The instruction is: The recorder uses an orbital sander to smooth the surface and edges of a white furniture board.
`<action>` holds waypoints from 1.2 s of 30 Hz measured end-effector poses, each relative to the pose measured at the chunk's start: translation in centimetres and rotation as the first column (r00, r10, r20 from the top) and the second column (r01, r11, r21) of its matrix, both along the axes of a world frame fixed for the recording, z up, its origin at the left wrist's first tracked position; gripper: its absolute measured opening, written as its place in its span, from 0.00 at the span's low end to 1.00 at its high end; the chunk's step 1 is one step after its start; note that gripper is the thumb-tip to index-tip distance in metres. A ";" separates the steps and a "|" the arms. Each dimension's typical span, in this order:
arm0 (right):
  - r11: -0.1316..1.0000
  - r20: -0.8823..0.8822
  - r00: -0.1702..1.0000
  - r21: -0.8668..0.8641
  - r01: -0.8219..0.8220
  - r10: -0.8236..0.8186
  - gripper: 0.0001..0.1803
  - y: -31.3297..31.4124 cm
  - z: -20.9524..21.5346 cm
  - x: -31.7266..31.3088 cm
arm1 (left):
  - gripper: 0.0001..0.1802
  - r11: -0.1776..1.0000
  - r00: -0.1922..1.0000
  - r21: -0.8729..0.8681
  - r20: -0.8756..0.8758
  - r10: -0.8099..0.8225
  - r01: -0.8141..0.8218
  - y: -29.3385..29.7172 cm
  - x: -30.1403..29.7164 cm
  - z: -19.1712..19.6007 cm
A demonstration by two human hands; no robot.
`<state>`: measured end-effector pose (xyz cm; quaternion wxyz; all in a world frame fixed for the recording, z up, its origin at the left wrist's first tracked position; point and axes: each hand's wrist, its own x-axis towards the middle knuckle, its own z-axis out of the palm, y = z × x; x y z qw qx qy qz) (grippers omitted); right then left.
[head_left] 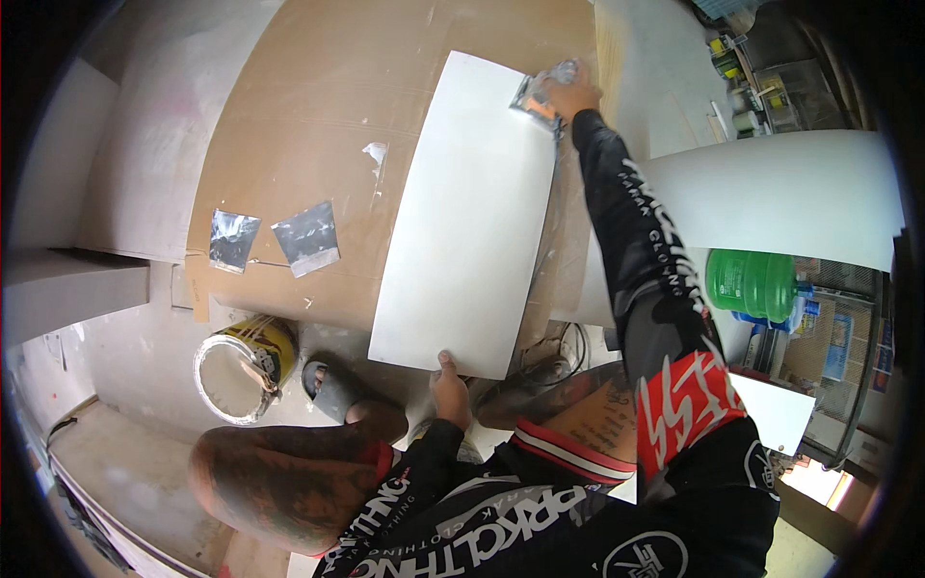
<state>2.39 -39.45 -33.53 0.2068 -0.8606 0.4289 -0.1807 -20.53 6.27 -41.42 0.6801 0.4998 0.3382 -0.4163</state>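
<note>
1. White panel (467, 212): long, flat, lying on a brown board (318, 106), running from near the body up and away, near end jutting past the board's edge.
2. Left hand (449, 393): at the panel's near edge, thumb on top of the white face, fingers curled beneath, pinching the edge.
3. Right hand (570, 93): arm stretched far out, black printed sleeve along the panel's right side, hand closed around a scraper (540, 94) with a metal blade.
4. Scraper: blade resting on the panel's far right corner, touching the surface.
5. Two foil-like grey sheets (306, 237): lying side by side on the board, left of the panel, well apart from both hands.
6. Scrap of white (375, 152): stuck on the board between the sheets and the panel.
7. Paint can (241, 368): open, yellow-sided, pale inside, standing on the floor below the board's near left corner.
8. Sandalled foot (332, 390): just right of the can, knee bent beside it.
9. Green jug (752, 281): off to the right, under a second white panel (771, 197) that curves across that side.
10. Shelf clutter at the top right: too small to tell.
</note>
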 end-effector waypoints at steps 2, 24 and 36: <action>0.983 0.003 1.000 0.181 0.024 -0.025 0.51 0.1 0.9 1.0 | 0.35 0.999 0.999 0.032 0.038 -0.015 0.014 1.4 -0.2 -1.9; 0.947 0.124 0.982 0.274 -0.170 0.140 0.45 15.5 0.3 -14.8 | 0.36 0.991 0.993 -0.061 0.004 -0.122 0.122 0.6 -0.1 -1.0; 0.947 0.073 0.989 0.284 -0.148 0.132 0.43 32.3 2.1 -25.7 | 0.31 0.992 0.995 -0.110 0.083 -0.046 0.055 2.6 1.7 -4.3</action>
